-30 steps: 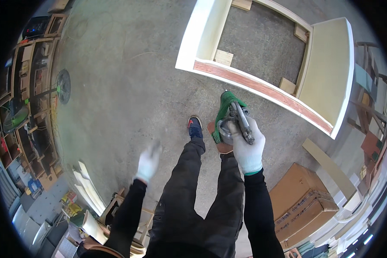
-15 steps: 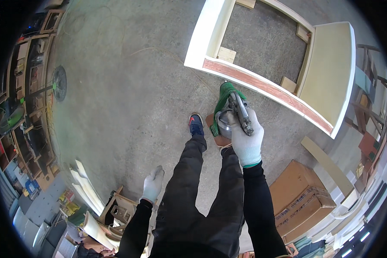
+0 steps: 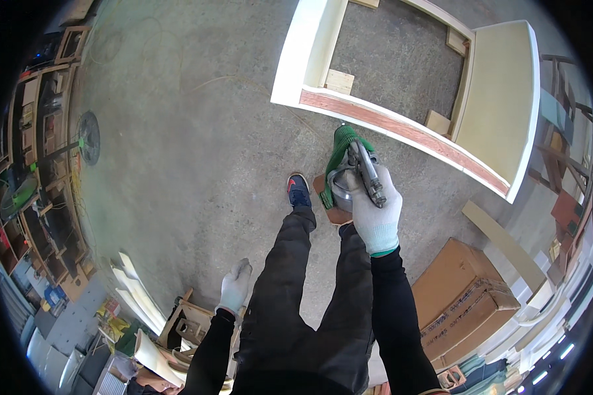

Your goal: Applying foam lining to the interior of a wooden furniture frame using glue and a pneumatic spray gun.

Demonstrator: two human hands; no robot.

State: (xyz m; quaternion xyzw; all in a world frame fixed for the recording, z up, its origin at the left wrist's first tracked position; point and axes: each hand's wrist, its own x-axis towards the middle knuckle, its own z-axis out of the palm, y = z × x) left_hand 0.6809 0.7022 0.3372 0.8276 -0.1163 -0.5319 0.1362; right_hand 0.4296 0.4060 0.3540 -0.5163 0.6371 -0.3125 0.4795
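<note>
My right hand (image 3: 380, 205), in a white knit glove, is wrapped round the handle of a metal spray gun (image 3: 366, 172) with a round grey cup. A green knitted cloth or glove (image 3: 339, 155) covers the gun's front, and a small tip pokes out near the frame. Beneath the gun shows a flat reddish-brown piece (image 3: 336, 215); what it belongs to is hidden. Just beyond the tip stands a large frame (image 3: 402, 126) with white padded edges and a bare reddish wood strip. My left hand (image 3: 235, 287), also white-gloved, hangs by my left thigh, fingers loosely extended, holding nothing.
A cardboard box (image 3: 464, 296) and a long beige board (image 3: 504, 240) lie at the right. White curved strips (image 3: 138, 289) and wooden pieces are at lower left. A fan (image 3: 89, 138) stands by the left shelving (image 3: 43, 164). A thin hose (image 3: 234, 78) crosses the concrete floor.
The padded frame has shifted slightly left and up in the picture, as the view moved. Both hands keep nearly the same pose, the right still gripping the spray gun.
</note>
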